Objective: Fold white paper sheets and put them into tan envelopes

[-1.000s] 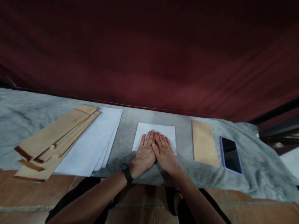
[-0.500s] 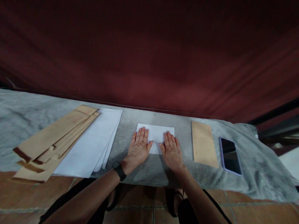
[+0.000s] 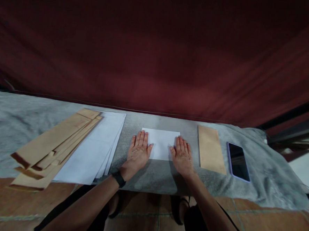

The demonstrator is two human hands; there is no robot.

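Observation:
A white sheet of paper (image 3: 162,144), seemingly folded, lies flat in front of me on the grey cloth. My left hand (image 3: 138,150) rests palm down over its left edge, fingers stretched out. Over the right edge lies my right hand (image 3: 182,154), also flat with fingers extended. Neither hand grips anything. Parts of both side edges of the paper are hidden under the hands. A brown envelope (image 3: 211,149) lies to the right of my right hand, apart from it.
Left of my hands is a stack of white sheets (image 3: 92,150), partly covered by several brown envelopes (image 3: 56,137). A phone (image 3: 238,161) in a lilac case lies at the right. The grey cloth (image 3: 268,171) is wrinkled there. A dark red curtain (image 3: 157,67) hangs behind.
My hands have slid apart, the left one leftward and the right one rightward, uncovering more of the white paper's middle. The paper has stayed in place.

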